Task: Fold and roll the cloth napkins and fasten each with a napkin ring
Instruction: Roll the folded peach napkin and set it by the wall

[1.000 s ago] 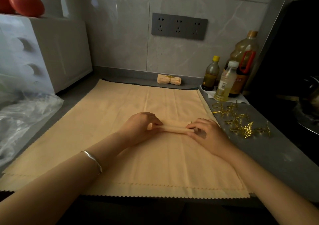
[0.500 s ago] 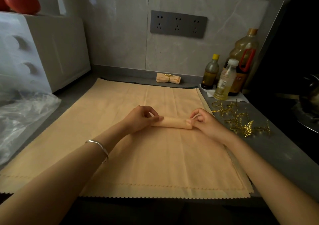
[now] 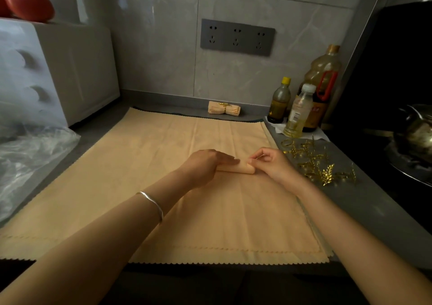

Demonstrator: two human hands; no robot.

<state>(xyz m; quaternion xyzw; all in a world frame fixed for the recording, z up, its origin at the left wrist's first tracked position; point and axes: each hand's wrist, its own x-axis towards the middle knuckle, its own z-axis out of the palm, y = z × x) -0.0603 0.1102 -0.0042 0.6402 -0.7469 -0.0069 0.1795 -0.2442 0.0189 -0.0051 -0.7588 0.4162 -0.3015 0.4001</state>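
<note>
A small peach rolled napkin (image 3: 243,168) lies across a flat stack of peach cloth napkins (image 3: 140,176) spread over the counter. My left hand (image 3: 205,166) rests on the roll's left part with straight fingers pressing along its top. At the roll's right end my right hand (image 3: 271,164) has curled fingers, and thumb and forefinger pinch that end. A pile of gold leaf-shaped napkin rings (image 3: 322,166) lies on the grey counter just right of my right hand. One finished rolled napkin (image 3: 224,109) with a gold ring sits by the back wall.
Three bottles (image 3: 299,111) stand at the back right on a white paper. A dark pot (image 3: 418,134) sits on the stove at far right. A white appliance (image 3: 58,70) and a clear plastic bag (image 3: 28,159) fill the left side.
The roll has grown thicker and shorter-looking and moved away from me. My left hand went from pinching its end to lying flat on top; my right hand stays at the right end.
</note>
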